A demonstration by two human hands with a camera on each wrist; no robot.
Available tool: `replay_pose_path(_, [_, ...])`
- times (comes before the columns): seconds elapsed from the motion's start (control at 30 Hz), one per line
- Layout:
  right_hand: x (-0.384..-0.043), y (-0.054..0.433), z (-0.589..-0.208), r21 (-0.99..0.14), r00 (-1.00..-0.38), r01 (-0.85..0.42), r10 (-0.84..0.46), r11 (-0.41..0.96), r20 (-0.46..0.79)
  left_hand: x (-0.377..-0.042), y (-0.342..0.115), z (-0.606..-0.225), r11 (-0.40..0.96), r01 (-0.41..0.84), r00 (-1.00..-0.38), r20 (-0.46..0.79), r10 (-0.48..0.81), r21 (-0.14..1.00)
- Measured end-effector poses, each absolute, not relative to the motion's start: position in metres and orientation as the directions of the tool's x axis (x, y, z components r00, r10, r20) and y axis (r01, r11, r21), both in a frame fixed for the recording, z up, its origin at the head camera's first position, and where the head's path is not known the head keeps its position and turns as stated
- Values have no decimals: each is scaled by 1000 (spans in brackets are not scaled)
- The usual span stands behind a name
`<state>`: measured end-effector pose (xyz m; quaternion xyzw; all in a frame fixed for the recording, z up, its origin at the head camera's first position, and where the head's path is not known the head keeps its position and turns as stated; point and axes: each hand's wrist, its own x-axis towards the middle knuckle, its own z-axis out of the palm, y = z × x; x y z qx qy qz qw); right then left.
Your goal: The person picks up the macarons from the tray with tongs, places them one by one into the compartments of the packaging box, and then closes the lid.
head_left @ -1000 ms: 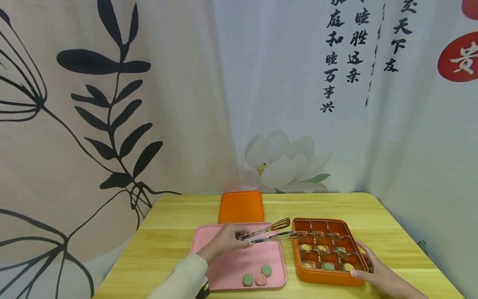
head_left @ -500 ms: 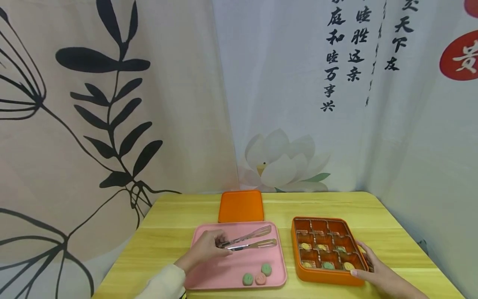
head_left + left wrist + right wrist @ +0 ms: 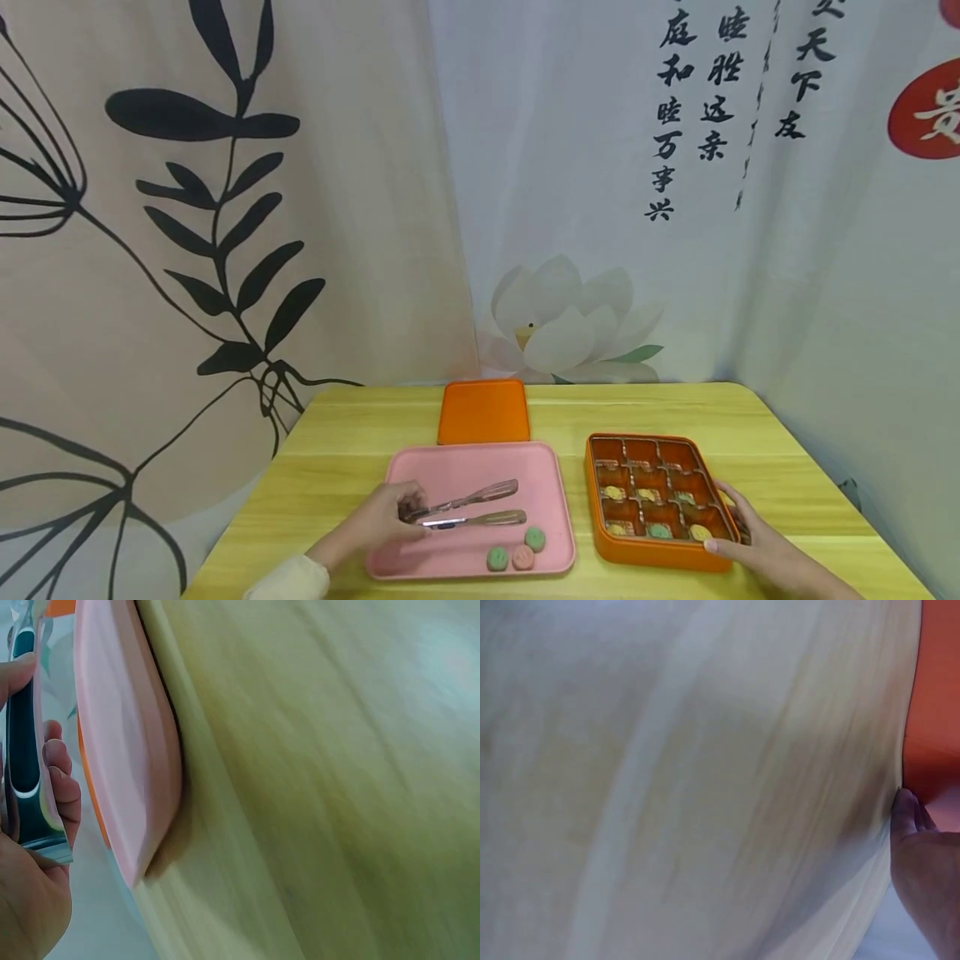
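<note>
My left hand (image 3: 381, 517) holds a pair of metal tongs (image 3: 491, 518) above the pink tray (image 3: 450, 557); their two arms stand apart with nothing between the tips. In the left wrist view, thumb and curled fingers close round the tongs' dark handle (image 3: 24, 712). Two green round cakes (image 3: 497, 559) and a pink round cake (image 3: 522, 557) lie at the tray's near right corner. My right hand (image 3: 757, 546) grips the near right corner of an orange divided box (image 3: 660, 553), thumb at the front. Yellow and green cakes (image 3: 659, 531) sit in the box's middle and near rows.
An orange flat lid or tray (image 3: 483, 412) lies behind the pink tray. Everything stands on a light wooden table (image 3: 337, 454), with a printed curtain (image 3: 390, 208) hanging along its back. A strip of tabletop separates tray and box.
My left hand has drawn the tongs back leftward and nearer, from the box's left edge to over the tray. The right hand and the box stay put.
</note>
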<state>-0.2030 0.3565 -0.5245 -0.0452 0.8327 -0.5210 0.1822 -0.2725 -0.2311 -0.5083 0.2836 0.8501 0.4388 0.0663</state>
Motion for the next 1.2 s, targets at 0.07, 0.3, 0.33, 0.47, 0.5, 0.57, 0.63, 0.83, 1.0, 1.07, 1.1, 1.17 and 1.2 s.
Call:
replay_pose_path(0.07, [-203, 356, -524, -885, -930, 108, -268, 452, -250, -270, -236, -507, 463, 434, -825, 135, 548, 773])
replay_pose_path(0.3, [-202, 355, -524, -881, -936, 106, -253, 462, -245, -258, -248, -502, 516, 423, -823, 78, 563, 745])
replay_pose_path(0.33, [-202, 354, -524, -880, -937, 105, -251, 464, -244, -257, -250, -502, 516, 421, -821, 71, 566, 746])
replay_pose_path(0.47, [-202, 353, -522, -880, -936, 95, -258, 466, -238, -253, -256, -503, 518, 407, -815, 43, 578, 752])
replay_pose_path(0.5, [-202, 353, -522, -877, -936, 100, -255, 470, -243, -252, -258, -503, 522, 402, -814, 33, 580, 752])
replay_pose_path(0.57, [-202, 353, -523, -871, -935, 107, -248, 479, -252, -251, -260, -503, 535, 387, -817, 9, 577, 751])
replay_pose_path(0.63, [-203, 354, -523, -869, -936, 113, -243, 481, -256, -250, -262, -503, 548, 374, -820, -9, 573, 748])
replay_pose_path(0.83, [-204, 355, -525, -871, -936, 120, -239, 477, -259, -246, -265, -507, 524, 336, -822, -28, 569, 782])
replay_pose_path(1.0, [-203, 355, -524, -866, -935, 123, -236, 484, -265, -245, -264, -511, 498, 332, -824, -11, 567, 801])
replay_pose_path(1.07, [-203, 354, -524, -866, -935, 125, -235, 484, -266, -246, -263, -512, 495, 336, -826, -2, 564, 801])
replay_pose_path(1.1, [-203, 354, -524, -867, -935, 128, -233, 482, -267, -246, -263, -512, 492, 333, -828, -1, 561, 804])
replay_pose_path(1.17, [-203, 354, -523, -866, -934, 128, -234, 483, -269, -246, -263, -512, 490, 331, -830, 2, 557, 806])
replay_pose_path(1.2, [-203, 354, -524, -867, -934, 129, -234, 481, -269, -246, -262, -513, 490, 331, -832, 4, 555, 806])
